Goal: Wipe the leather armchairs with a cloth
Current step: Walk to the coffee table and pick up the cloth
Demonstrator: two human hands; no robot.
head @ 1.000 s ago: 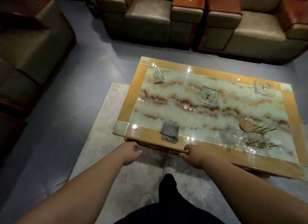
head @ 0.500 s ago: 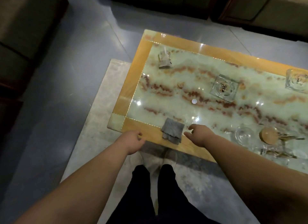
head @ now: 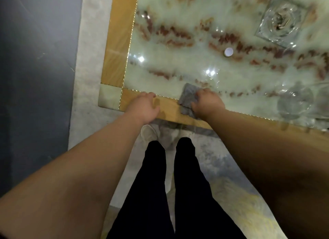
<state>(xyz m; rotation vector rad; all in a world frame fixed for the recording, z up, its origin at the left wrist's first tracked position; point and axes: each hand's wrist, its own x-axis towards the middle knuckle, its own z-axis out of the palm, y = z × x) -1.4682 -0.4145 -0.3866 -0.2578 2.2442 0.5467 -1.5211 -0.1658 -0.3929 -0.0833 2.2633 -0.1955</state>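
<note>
- Cloth point(head: 187, 101): grey, folded, lying on the near edge of the desk, half on the amber border and half on the marbled top; partly covered by the right hand.
- Right hand point(head: 207, 103): resting on the cloth from its 3 o'clock side, fingers bent down onto the fabric. Whether the grip has closed round the cloth or only presses it cannot be told; the picture is blurred here.
- Left hand point(head: 143, 108): at 9 o'clock from the cloth, just beside it but apart. Fingers loosely bent over the amber border, palm down, touching the edge; this grip has hold of nothing.
- Desk point(head: 115, 48): glossy top, pale green with red-brown veining, framed by an amber border with a thin gold bead line; pale corner block at the near left corner.
- Square glass dish point(head: 282, 20): at 1 o'clock from the cloth, well apart, toward the far right of the top.
- Small white round object point(head: 228, 52): at 1 o'clock from the cloth, between it and the square dish.
- Clear glassware point(head: 295, 103): at 3 o'clock from the right hand, blurred; kind unclear.
- Rug point(head: 89, 78): pale, under the desk, reaching toward the viewer.
- Floor point(head: 35, 60): dark grey, at 9 o'clock from the rug.
- Legs point(head: 170, 185): black trousers, below the near edge; a light shoe point(head: 148, 133) shows at 6 o'clock from the left hand.
</note>
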